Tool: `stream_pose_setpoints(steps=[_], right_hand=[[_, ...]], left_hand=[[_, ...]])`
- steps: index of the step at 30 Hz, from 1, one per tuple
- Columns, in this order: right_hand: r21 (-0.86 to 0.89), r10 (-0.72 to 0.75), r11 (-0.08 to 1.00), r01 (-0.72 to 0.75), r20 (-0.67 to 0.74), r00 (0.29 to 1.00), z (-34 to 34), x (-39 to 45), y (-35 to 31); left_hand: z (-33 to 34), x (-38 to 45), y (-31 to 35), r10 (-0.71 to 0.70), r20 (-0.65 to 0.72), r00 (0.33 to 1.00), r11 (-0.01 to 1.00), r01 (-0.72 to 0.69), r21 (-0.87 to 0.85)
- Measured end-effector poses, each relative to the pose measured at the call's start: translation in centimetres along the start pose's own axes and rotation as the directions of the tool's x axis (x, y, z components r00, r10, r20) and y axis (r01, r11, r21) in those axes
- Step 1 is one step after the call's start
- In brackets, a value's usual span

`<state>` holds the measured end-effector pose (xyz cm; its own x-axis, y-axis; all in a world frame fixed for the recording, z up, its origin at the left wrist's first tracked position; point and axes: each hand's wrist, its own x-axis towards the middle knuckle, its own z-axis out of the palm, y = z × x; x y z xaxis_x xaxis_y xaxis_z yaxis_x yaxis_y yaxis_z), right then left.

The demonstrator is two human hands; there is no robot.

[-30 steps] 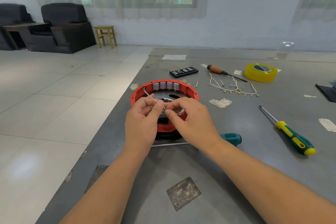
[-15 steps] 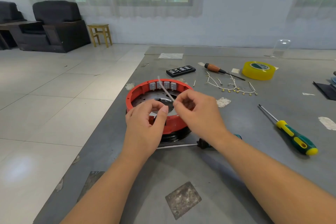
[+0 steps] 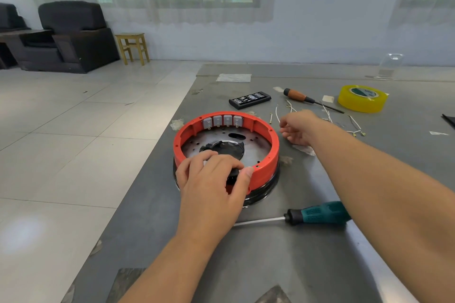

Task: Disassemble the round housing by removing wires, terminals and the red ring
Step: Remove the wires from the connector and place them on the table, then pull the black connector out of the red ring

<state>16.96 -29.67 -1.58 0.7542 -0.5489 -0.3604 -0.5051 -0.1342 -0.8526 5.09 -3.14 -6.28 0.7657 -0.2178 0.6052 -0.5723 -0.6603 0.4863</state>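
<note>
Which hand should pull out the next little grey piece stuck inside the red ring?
Probably the right hand. It hovers open beside the red ring, close to the four grey pieces on the far wall. The left hand rests on the near rim, steadying the ring, so it is busy.

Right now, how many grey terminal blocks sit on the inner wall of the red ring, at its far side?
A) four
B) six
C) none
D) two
A: four grey terminal blocks stand side by side against the far inner wall of the red ring, above the metal plate of the housing.
</note>
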Motion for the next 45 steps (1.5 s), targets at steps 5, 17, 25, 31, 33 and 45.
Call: stream_pose_setpoints(steps=[5, 17, 25, 31, 33, 45], right_hand=[[0.033, 0.086, 0.996, -0.086, -0.007, 0.996, 1.3, 3.6, -1.0], [0.011, 0.123, 0.992, -0.124, 0.028, 0.992, 2.1, 5.8, -1.0], [-0.052, -0.122, 0.991, 0.125, 0.059, 0.991, 1.5, 3.3, 0.6], [-0.155, -0.224, 0.947, 0.281, 0.308, 0.924, -1.1, -2.4, 2.0], [-0.351, -0.279, 0.852, 0.388, 0.322, 0.905, -2.4, -5.1, 3.1], [-0.596, -0.625, -0.052, 0.802, 0.645, 0.439, -5.4, -16.6, 12.8]], left_hand=[[0.3, 0.1, -0.2, 0.013, -0.017, 1.000, 1.000, -0.013, -0.009], [0.6, 0.1, -0.3, -0.002, 0.008, 1.000, 1.000, 0.002, 0.004], [0.4, 0.3, -0.7, 0.000, 0.024, 1.000, 1.000, 0.000, -0.009], [-0.5, 0.3, -0.9, 0.033, 0.081, 0.996, 0.999, -0.033, 0.002], [-0.9, 0.2, -1.1, 0.045, 0.082, 0.996, 0.999, -0.044, -0.018], [-2.5, -0.1, -1.7, 0.080, 0.135, 0.988, 0.997, -0.080, -0.005]])
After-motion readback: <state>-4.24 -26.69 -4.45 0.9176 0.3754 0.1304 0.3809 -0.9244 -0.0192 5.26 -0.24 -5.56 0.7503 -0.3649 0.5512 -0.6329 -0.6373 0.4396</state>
